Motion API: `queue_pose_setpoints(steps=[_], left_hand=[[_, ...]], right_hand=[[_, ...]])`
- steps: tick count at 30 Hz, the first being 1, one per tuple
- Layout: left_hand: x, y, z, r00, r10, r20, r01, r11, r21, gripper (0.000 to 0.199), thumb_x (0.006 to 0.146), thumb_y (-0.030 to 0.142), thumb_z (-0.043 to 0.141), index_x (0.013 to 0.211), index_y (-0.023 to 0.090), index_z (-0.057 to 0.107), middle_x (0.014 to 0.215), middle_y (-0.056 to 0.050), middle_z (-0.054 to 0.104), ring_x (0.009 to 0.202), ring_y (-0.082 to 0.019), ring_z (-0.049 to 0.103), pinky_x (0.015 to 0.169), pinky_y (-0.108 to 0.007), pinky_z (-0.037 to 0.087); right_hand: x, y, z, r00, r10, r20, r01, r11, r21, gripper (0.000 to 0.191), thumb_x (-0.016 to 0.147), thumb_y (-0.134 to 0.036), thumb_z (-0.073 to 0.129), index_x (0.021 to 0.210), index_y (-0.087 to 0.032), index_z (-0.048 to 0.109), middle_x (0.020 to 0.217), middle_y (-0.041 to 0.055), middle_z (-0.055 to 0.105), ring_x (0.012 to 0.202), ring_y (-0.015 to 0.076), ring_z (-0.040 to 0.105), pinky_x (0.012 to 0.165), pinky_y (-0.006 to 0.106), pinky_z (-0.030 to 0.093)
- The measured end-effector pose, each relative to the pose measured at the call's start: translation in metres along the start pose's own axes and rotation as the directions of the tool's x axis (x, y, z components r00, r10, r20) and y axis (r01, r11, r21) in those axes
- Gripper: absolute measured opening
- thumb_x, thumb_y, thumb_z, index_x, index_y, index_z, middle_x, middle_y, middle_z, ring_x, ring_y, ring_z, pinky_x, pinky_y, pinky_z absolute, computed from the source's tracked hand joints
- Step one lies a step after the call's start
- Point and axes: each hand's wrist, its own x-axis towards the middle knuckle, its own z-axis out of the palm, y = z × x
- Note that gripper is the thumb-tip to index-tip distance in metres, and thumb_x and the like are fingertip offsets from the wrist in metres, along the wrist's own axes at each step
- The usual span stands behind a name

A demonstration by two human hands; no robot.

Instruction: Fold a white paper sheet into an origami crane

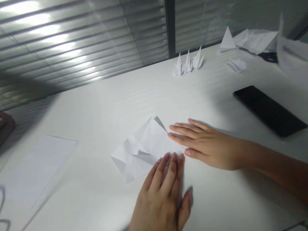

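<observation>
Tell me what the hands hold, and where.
Nothing is gripped: the left hand and right hand lie flat, fingertips on the right edge of the folded white paper.

I've got both on my feed right now: the left hand (156, 199) and the right hand (209, 147), slim with long, tapering fingers. Look at those fingernails (181, 157), short, smooth and neatly rounded. And there's the right forearm (269, 163), bare and slender, narrowing to a fine wrist.

Left hand (158, 197), right hand (208, 146) flat, palms down.
</observation>
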Motion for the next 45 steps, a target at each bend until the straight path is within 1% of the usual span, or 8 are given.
queue_pose_setpoints(steps=[7, 15, 18, 21, 26, 34, 38, 45], left_hand=[[0.003, -0.003, -0.004, 1.0, -0.006, 0.003, 0.006, 0.998, -0.062, 0.054, 0.089, 0.039, 0.047, 0.136, 0.014, 0.047, 0.133, -0.005, 0.056, 0.126, -0.025, 0.045, 0.104, -0.034, 0.035], [0.002, -0.003, -0.003, 1.0, 0.005, 0.02, -0.005, 1.0, -0.007, 0.057, 0.087, 0.041, 0.048, 0.134, 0.01, 0.048, 0.131, -0.007, 0.058, 0.123, -0.026, 0.048, 0.1, -0.032, 0.039], [0.005, 0.004, -0.004, 0.999, 0.034, 0.012, -0.035, 0.997, 0.066, 0.055, 0.086, 0.039, 0.046, 0.129, 0.005, 0.052, 0.126, -0.012, 0.06, 0.118, -0.028, 0.053, 0.098, -0.035, 0.043], [0.01, 0.016, -0.004, 0.998, 0.05, -0.045, -0.045, 0.993, 0.109, 0.053, 0.085, 0.035, 0.042, 0.121, -0.001, 0.057, 0.121, -0.017, 0.062, 0.111, -0.031, 0.058, 0.094, -0.036, 0.046], [0.014, 0.033, 0.001, 0.995, -0.063, -0.08, 0.072, 0.991, 0.115, 0.054, 0.086, 0.038, 0.041, 0.117, -0.004, 0.058, 0.116, -0.021, 0.064, 0.108, -0.034, 0.06, 0.09, -0.038, 0.051], [0.011, 0.032, 0.002, 0.998, -0.054, -0.018, 0.056, 0.991, 0.119, 0.064, 0.086, 0.05, 0.043, 0.122, 0.0, 0.057, 0.119, -0.021, 0.063, 0.112, -0.035, 0.059, 0.092, -0.04, 0.051], [0.012, 0.033, 0.002, 0.997, -0.069, -0.022, 0.071, 0.991, 0.116, 0.064, 0.087, 0.049, 0.043, 0.125, -0.001, 0.054, 0.12, -0.022, 0.062, 0.112, -0.035, 0.058, 0.092, -0.042, 0.051], [0.009, 0.035, 0.004, 0.988, -0.099, -0.121, 0.109, 0.991, 0.077, 0.052, 0.088, 0.038, 0.047, 0.121, -0.001, 0.056, 0.116, -0.02, 0.061, 0.109, -0.033, 0.055, 0.091, -0.041, 0.048]], right_hand=[[0.0, 0.001, 0.002, 1.0, -0.004, 0.024, 0.005, 0.999, -0.039, 0.051, 0.099, -0.029, 0.031, 0.148, -0.018, 0.021, 0.156, 0.0029, 0.019, 0.143, 0.0156, 0.01, 0.117, 0.044, 0.009], [0.0, 0.0, 0.002, 1.0, -0.004, 0.021, 0.006, 0.997, -0.073, 0.05, 0.1, -0.03, 0.029, 0.148, -0.019, 0.019, 0.156, 0.0025, 0.02, 0.143, 0.0152, 0.012, 0.117, 0.044, 0.011], [0.0, 0.0, 0.003, 1.0, -0.014, 0.004, 0.014, 0.997, -0.076, 0.05, 0.099, -0.028, 0.029, 0.148, -0.018, 0.02, 0.155, 0.0035, 0.021, 0.143, 0.0165, 0.014, 0.117, 0.045, 0.011], [-0.001, 0.0, 0.005, 0.999, -0.03, -0.021, 0.028, 0.997, -0.066, 0.051, 0.099, -0.027, 0.031, 0.148, -0.018, 0.02, 0.154, 0.005, 0.024, 0.142, 0.0181, 0.017, 0.117, 0.045, 0.013], [-0.001, 0.0, 0.006, 0.999, -0.04, -0.031, 0.038, 0.997, -0.07, 0.051, 0.098, -0.026, 0.031, 0.148, -0.017, 0.021, 0.153, 0.0068, 0.027, 0.142, 0.0197, 0.02, 0.116, 0.047, 0.016], [0.001, -0.001, 0.005, 0.999, -0.04, 0.005, 0.04, 0.993, -0.113, 0.049, 0.099, -0.026, 0.027, 0.147, -0.015, 0.022, 0.154, 0.0065, 0.023, 0.143, 0.0192, 0.016, 0.116, 0.048, 0.017], [0.001, 0.0, 0.007, 0.999, -0.039, -0.017, 0.038, 0.995, -0.087, 0.05, 0.099, -0.025, 0.028, 0.147, -0.015, 0.022, 0.154, 0.0073, 0.024, 0.142, 0.0198, 0.018, 0.115, 0.049, 0.018], [0.0, 0.001, 0.006, 0.998, -0.049, -0.041, 0.048, 0.999, -0.025, 0.052, 0.098, -0.025, 0.032, 0.148, -0.019, 0.019, 0.153, 0.0067, 0.027, 0.141, 0.02, 0.021, 0.115, 0.049, 0.018]])
